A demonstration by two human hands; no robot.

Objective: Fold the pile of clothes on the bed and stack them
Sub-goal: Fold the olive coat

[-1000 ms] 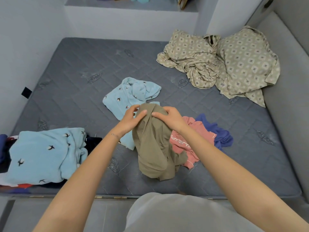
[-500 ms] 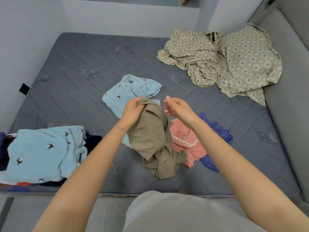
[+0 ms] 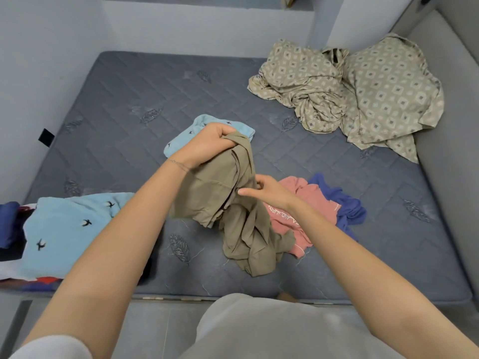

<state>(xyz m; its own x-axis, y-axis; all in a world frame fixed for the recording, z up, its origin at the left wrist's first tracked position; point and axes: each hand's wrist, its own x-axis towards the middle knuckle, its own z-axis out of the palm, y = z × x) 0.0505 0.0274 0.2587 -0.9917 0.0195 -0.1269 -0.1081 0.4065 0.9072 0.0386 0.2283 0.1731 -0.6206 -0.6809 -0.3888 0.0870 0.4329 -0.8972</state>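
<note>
Left hand (image 3: 207,146) grips olive garment (image 3: 246,229); right hand (image 3: 272,191) perhaps pinches it.

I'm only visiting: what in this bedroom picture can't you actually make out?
1. Head view: what the olive garment is; it hangs bunched from the left hand.
2. Pink shirt lettering: partly under the right forearm.
3. Whether the right hand pinches the olive garment: its curled fingers hide the contact.
4. Stack at left: cut off by the frame edge, lower pieces covered by its light blue top piece.
</note>
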